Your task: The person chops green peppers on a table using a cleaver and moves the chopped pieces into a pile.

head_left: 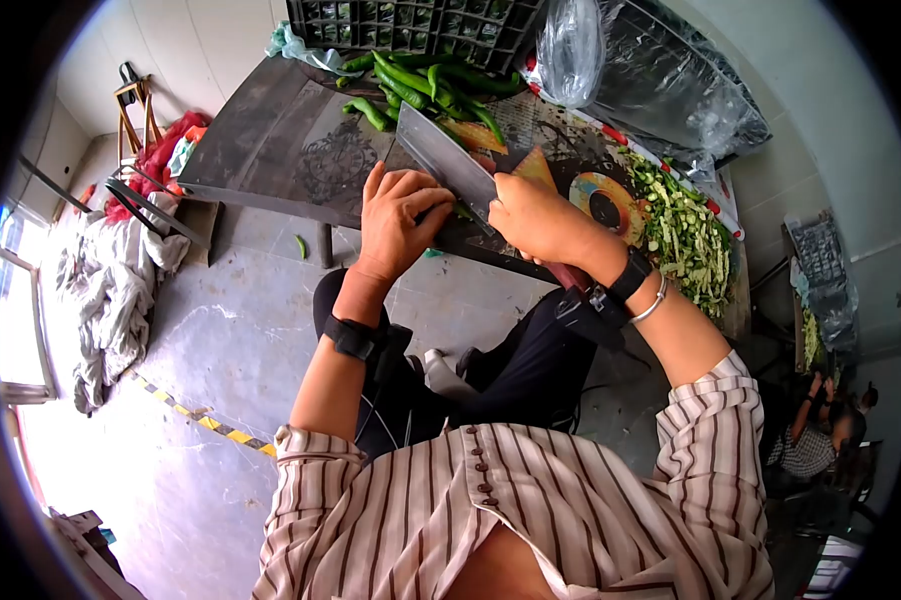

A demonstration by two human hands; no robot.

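Note:
My right hand (540,215) is closed round the handle of a broad cleaver (440,155). Its blade slants across the near edge of the dark table (260,150), right beside my left fingertips. My left hand (400,212) has its fingers bent and pressed down on a green pepper (461,210); only a bit of it shows by the blade, the rest is hidden. Behind the blade lies a pile of long whole green peppers (425,85). To the right of my right hand spreads a heap of chopped green peppers (685,235).
A black plastic crate (410,25) stands behind the peppers. Clear plastic bags (660,80) lie at the back right. A loose pepper (301,247) is on the floor. White cloth (110,290) is heaped at left. Another person (815,440) sits far right.

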